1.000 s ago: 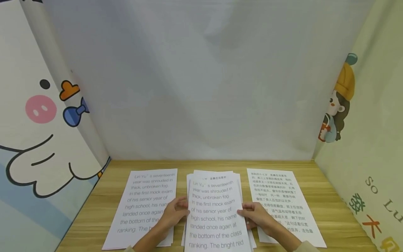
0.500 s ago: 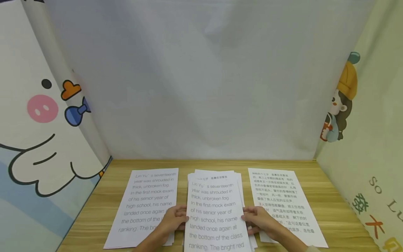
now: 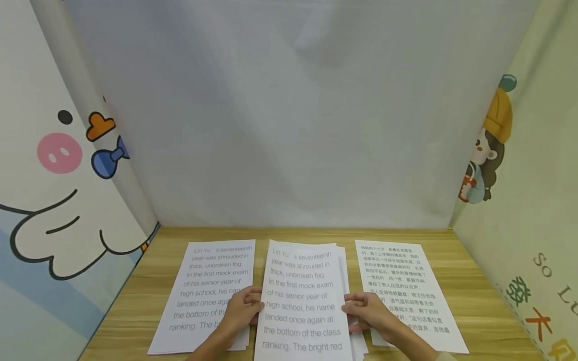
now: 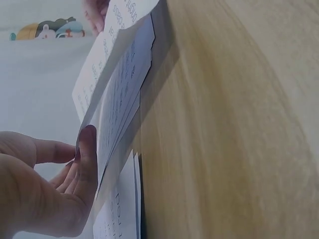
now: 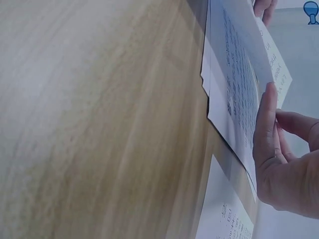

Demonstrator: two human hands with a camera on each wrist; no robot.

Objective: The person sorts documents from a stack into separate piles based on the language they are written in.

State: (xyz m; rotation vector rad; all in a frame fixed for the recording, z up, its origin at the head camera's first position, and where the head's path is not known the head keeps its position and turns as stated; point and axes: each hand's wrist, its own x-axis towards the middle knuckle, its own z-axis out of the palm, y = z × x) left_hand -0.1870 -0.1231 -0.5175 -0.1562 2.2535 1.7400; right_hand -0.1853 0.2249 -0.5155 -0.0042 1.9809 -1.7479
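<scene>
Left hand [image 3: 241, 312] and right hand [image 3: 372, 316], about equally near, pinch the sheet [image 3: 299, 301] at its 9 and 3 o'clock edges. Its long axis runs roughly 12 to 6, above the pile [image 3: 358, 345]; how fully it clears is hard to judge.

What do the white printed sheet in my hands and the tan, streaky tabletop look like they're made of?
The white rectangular printed sheet seems like thin matte paper: it bends softly and shows little shine. The tan tabletop looks like smooth, satin-finished wood, given its streaky grain and soft sheen, but could be laminate.
</scene>
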